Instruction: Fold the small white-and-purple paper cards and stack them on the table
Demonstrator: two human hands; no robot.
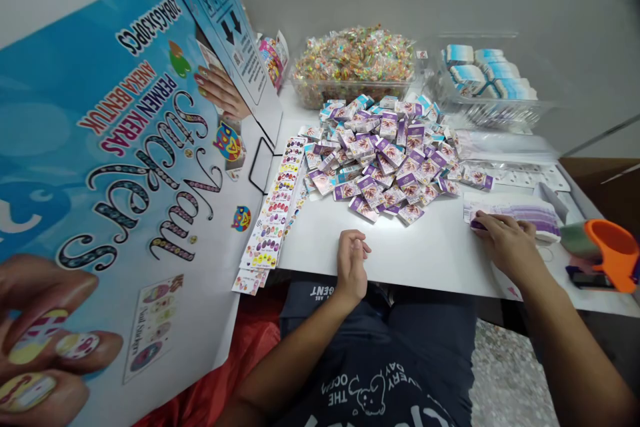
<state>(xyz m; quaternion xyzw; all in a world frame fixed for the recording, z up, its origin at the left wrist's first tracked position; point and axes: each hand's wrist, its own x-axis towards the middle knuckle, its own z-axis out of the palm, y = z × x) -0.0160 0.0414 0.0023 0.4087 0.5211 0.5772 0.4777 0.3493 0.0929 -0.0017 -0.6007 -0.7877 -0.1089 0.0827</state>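
Observation:
My left hand (353, 265) rests over the front edge of the white table, fingers loosely curled in, with nothing visible in them. Farther right, my right hand (506, 240) lies on a row of flat, unfolded purple-and-white cartons (537, 217). Its fingertips pinch the purple end of a flat carton at the left of that row; the thumb is largely hidden. Beyond my left hand spreads a heap of small folded boxes (385, 153), purple and blue with white. Strips of nail stickers (275, 213) are stacked left of the heap.
A clear tub (350, 90) of wrapped colourful candies stands at the back. Another clear tub (490, 107) holds blue-white flat cartons. A large "Nail Stickers" box (150, 167) walls off the left. An orange tape dispenser (613, 250) sits at the right edge of the table (420, 260).

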